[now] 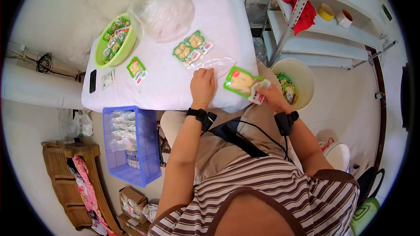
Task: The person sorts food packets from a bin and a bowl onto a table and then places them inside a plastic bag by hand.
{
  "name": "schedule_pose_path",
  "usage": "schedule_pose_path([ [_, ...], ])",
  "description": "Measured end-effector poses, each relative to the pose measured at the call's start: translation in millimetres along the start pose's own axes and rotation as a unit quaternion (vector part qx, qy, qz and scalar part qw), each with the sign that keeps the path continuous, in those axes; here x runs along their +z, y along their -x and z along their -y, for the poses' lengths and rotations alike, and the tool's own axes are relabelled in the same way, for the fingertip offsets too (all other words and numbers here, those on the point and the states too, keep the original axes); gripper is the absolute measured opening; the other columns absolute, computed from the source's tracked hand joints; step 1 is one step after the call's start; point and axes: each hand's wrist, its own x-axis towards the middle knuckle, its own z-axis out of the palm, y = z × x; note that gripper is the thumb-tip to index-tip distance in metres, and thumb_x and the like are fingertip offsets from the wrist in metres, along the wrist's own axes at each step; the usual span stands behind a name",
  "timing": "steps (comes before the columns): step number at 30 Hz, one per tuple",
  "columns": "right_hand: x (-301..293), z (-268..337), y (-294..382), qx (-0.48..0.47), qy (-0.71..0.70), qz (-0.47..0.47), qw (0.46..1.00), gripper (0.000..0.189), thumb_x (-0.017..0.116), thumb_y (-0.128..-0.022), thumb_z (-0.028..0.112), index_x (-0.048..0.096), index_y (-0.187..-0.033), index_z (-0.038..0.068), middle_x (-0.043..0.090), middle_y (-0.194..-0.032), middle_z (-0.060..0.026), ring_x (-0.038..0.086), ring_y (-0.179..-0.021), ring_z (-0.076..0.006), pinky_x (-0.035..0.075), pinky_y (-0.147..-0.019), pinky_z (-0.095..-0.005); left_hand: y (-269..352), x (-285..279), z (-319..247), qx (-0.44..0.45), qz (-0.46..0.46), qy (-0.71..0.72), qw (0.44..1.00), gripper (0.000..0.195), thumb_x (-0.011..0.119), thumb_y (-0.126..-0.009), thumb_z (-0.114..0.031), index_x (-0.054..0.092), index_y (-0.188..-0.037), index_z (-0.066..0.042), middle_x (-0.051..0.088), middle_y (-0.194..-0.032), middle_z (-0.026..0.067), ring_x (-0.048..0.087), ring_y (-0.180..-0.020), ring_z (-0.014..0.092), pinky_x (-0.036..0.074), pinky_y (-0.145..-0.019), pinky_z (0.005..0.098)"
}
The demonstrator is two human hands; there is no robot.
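My right hand (271, 96) grips a green-edged snack packet (242, 83) by its white end, over the table's near right edge. Through its clear front, pale food pieces show. My left hand (202, 85) rests on the white-covered table with its fingers curled onto the near edge of a clear plastic bag (216, 59). Two similar packets (190, 48) lie side by side at the far end of this bag; whether they are fully inside I cannot tell. To the right, a cream bucket (305, 85) holds more green packets (287, 88).
A lime-green basin (128, 50) of packets and a large clear plastic bag (164, 16) stand at the back. A single packet (136, 69), a small sachet (108, 79) and a phone (93, 81) lie left. Below is a blue crate (144, 147) with filled bags. Metal shelving (288, 39) stands right.
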Motion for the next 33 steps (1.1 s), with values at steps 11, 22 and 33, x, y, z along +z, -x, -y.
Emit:
schedule_pose_path([
  [11,72,-30,-65,0.028,-0.046,0.036,0.998,0.032,0.050,-0.092,0.009,0.046,-0.124,0.005,0.060,-0.106,-0.0080,0.063,-0.090,-0.0193,0.056,-0.073,-0.0360,1,-4,-8,-0.033,-0.061,0.057,0.996,0.020,0.066,-0.076,-0.006,0.068,-0.096,-0.009,0.059,-0.085,0.0067,0.056,-0.080,0.025,0.048,-0.065,0.0346],
  [22,120,-41,-166,0.005,-0.133,0.072,0.988,0.026,0.045,-0.096,0.013,0.050,-0.117,-0.001,0.059,-0.108,-0.0133,0.059,-0.096,-0.0223,0.049,-0.084,-0.0299,-4,-6,-6,-0.048,-0.108,0.121,0.986,0.022,0.064,-0.078,-0.001,0.067,-0.100,-0.005,0.058,-0.084,0.0108,0.057,-0.077,0.026,0.048,-0.066,0.0323],
  [33,133,-34,-198,0.087,-0.147,-0.005,0.985,0.033,0.042,-0.099,0.029,0.038,-0.127,0.013,0.057,-0.118,-0.0122,0.061,-0.086,-0.0186,0.049,-0.068,-0.0279,-6,-5,-2,-0.091,-0.113,0.143,0.979,0.021,0.066,-0.077,-0.002,0.066,-0.098,-0.004,0.058,-0.082,0.0109,0.056,-0.076,0.027,0.048,-0.065,0.0335],
])
